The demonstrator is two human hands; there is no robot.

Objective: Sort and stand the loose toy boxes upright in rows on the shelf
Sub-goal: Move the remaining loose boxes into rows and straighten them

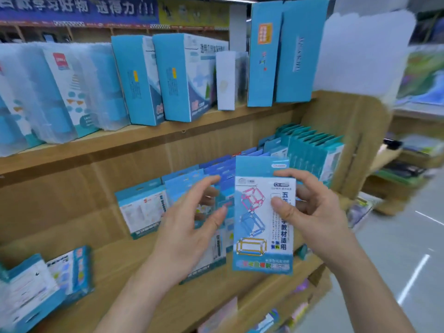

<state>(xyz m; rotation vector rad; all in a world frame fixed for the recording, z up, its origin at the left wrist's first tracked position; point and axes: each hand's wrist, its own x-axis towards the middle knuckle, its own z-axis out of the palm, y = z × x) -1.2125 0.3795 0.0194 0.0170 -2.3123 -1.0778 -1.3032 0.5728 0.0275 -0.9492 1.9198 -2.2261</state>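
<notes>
Flat blue-and-white toy box (263,217) held upright before standing shelf boxes (314,155).

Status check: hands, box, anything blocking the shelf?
Right hand pinches box, held upright before the shelf. Left hand open beside it, holding nothing. Standing rows directly behind box.

Bare shelf board (113,263) lies open between leaning boxes (48,284) at left and packed rows (311,153) at right.
</notes>
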